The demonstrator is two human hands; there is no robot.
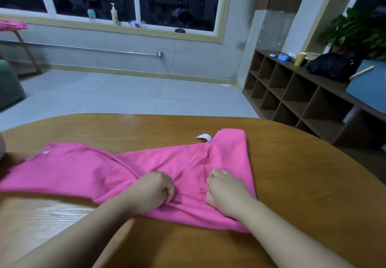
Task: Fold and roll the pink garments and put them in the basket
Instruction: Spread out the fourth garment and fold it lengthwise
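A pink garment (133, 169) is spread across the near half of a rounded wooden table (292, 184), its long body stretched toward the left edge of the view and its right part folded up toward the far side. A raised seam (193, 160) runs diagonally through the fabric between the two hands, and a white label (204, 137) sticks out from the garment's far right edge onto the bare wood.

The left hand (155, 188) is laid on the cloth with its fingers curled under, and a small fold of pink fabric is pinched beneath the knuckles. The right hand (224, 187) is placed just beside it, also on the garment, with the fingers bent into the fabric; whether cloth is truly gripped or only pressed down cannot be told. Both forearms are extended from the near edge of the table.

Beyond the table, a tiled floor (125, 92) is seen, with a cubby shelf unit (292, 96) along the right wall carrying a yellow cup (300, 58) and a black bag (332, 67). A pump bottle (114, 15) stands on the window sill.
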